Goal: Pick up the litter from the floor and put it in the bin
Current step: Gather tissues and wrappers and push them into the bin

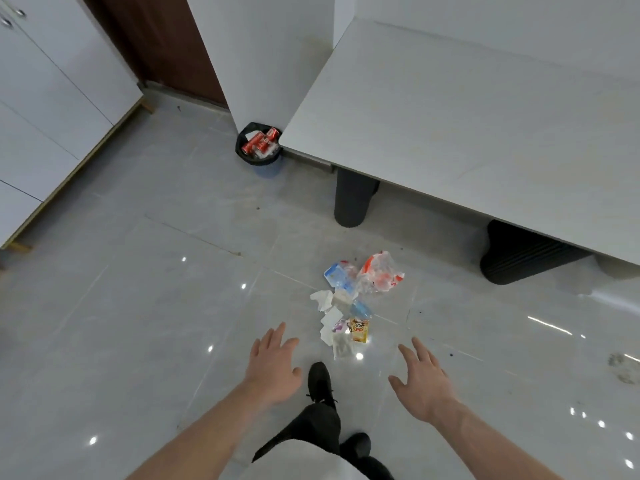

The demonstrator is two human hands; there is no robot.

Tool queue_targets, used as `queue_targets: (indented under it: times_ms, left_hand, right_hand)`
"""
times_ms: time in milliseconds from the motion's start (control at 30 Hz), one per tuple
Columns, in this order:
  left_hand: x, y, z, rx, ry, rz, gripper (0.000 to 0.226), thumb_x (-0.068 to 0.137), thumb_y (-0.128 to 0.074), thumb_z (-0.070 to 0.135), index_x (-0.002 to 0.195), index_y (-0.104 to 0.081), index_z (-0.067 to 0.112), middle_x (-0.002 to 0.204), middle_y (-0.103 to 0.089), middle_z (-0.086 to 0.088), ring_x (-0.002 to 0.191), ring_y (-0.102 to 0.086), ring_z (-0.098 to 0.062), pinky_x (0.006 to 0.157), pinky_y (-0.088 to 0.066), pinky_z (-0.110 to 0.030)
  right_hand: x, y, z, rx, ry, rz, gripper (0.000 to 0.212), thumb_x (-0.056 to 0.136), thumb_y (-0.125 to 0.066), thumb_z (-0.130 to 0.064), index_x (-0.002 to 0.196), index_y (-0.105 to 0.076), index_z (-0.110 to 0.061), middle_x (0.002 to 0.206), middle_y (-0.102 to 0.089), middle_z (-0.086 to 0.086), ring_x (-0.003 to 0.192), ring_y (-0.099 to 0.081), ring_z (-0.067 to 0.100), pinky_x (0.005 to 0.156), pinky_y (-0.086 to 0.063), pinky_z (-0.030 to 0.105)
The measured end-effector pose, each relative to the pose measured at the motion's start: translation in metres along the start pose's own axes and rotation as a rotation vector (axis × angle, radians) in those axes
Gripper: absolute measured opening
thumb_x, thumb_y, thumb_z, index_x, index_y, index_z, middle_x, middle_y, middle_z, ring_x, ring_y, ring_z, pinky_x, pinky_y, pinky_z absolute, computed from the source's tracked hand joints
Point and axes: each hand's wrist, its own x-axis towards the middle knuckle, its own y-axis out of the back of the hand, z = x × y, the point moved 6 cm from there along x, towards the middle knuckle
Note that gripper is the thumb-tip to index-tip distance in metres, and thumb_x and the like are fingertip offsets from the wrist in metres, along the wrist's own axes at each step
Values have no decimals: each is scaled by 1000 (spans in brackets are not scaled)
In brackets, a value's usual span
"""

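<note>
A heap of litter lies on the grey tiled floor: a clear plastic bag with red print (381, 271), a blue and white wrapper (336, 274), white paper scraps (327, 308) and a small yellow packet (359, 330). Both of my hands hover above the floor just short of the heap, holding nothing. My left hand (275, 365) is spread flat to the left of the litter, and my right hand (420, 379) is spread to its right. The bin (259, 147), black-lined with red cans inside, stands far ahead by the table corner.
A large white table (467, 116) on dark legs (351, 199) spans the right, close behind the litter. White cabinets (52, 116) run along the left wall. My black shoes (320, 379) stand just below the heap. A dirty smudge (623, 367) marks the floor at right.
</note>
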Motion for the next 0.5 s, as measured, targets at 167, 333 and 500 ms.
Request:
queue_targets:
  times_ms: [167, 333, 500]
  left_hand:
    - [38, -10, 0, -32, 86, -108, 64, 96, -49, 36, 156, -29, 26, 168, 0, -5, 154, -9, -27, 125, -11, -43]
    - [66, -24, 3, -179, 265, -167, 60, 96, -51, 38, 152, -34, 26, 166, -10, -3, 148, -23, -28, 118, -28, -39]
    - [104, -46, 26, -339, 360, -102, 61, 91, -55, 32, 150, -38, 27, 164, -14, 1, 145, -27, -25, 114, -35, -38]
  right_hand:
    - [36, 22, 5, -3, 39, -16, 71, 96, -49, -49, 158, -21, -27, 168, -3, -1, 153, -15, 24, 122, -25, 41]
    - [84, 37, 24, -52, 49, -92, 71, 96, -52, -44, 158, -22, -25, 168, -5, -1, 152, -17, 25, 121, -28, 42]
    - [154, 36, 35, -106, 135, -164, 70, 96, -53, -42, 157, -24, -25, 166, -10, -1, 150, -22, 24, 120, -30, 38]
